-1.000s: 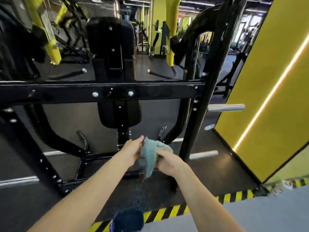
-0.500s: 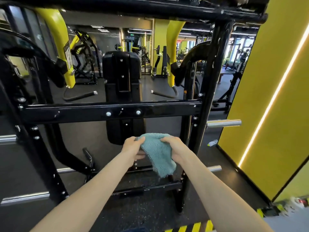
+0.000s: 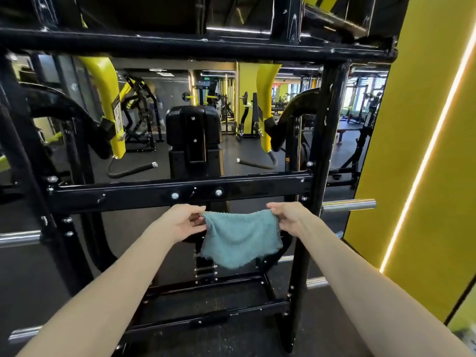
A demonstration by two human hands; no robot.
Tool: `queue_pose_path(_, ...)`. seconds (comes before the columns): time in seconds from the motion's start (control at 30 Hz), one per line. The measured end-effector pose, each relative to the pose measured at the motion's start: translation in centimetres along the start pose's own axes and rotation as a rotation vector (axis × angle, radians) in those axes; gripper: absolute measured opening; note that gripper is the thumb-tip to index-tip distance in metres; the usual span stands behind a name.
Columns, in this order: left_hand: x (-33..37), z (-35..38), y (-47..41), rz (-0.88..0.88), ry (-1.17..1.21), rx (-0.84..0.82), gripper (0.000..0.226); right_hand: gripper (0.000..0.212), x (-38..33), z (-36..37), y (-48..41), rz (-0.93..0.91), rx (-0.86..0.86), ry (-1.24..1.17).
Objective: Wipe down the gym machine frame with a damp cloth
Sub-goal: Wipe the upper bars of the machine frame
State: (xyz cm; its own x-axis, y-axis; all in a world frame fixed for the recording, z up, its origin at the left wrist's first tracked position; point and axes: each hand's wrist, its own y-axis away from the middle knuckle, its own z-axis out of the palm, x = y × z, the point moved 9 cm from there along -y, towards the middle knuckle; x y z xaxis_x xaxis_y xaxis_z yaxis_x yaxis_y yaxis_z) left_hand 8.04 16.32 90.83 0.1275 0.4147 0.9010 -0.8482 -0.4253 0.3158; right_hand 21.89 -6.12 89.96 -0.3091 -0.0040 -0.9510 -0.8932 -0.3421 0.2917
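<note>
The wiping looks barely begun, if at all. The teal cloth hangs in the air just below the middle of the view, stretched flat between both hands. The left hand pinches its top corner at the cloth's 9 o'clock and the right hand pinches the opposite corner at 3 o'clock. The black crossbar of the machine frame runs just beyond it at 12 o'clock, and the cloth appears to be clear of it, not pressed on. No wet streaks can be made out on the glossy paint. By my reading everything remains to be wiped: crossbar, right upright and top bar.
</note>
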Motion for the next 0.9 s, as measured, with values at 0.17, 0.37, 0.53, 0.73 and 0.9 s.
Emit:
queue_pose_path(0.17,2.4,-1.2,-0.5,0.116,-0.119,0.034,0.036,0.031,-3.5,0.2,0.7,-0.152,-0.02,0.318)
queue_pose_path(0.37,4.5,-1.4,-0.1,0.142,-0.554,-0.039,0.034,0.041,-5.9,1.7,1.9,-0.255,-0.052,0.82)
queue_pose_path(0.53,8.0,-1.9,0.0,0.414,-1.068,0.139,0.019,0.022,-8.6,1.8,1.9,-0.405,0.08,1.084)
queue_pose_path(0.73,9.1,-2.7,0.4,0.378,-0.944,-0.011,0.022,0.055,-7.9,0.1,1.3,-0.314,0.029,0.739)
queue_pose_path(0.9,8.3,-3.5,-0.2,0.294,-0.694,-0.069,0.033,0.032,-7.6,0.3,1.5,-0.296,0.069,0.498)
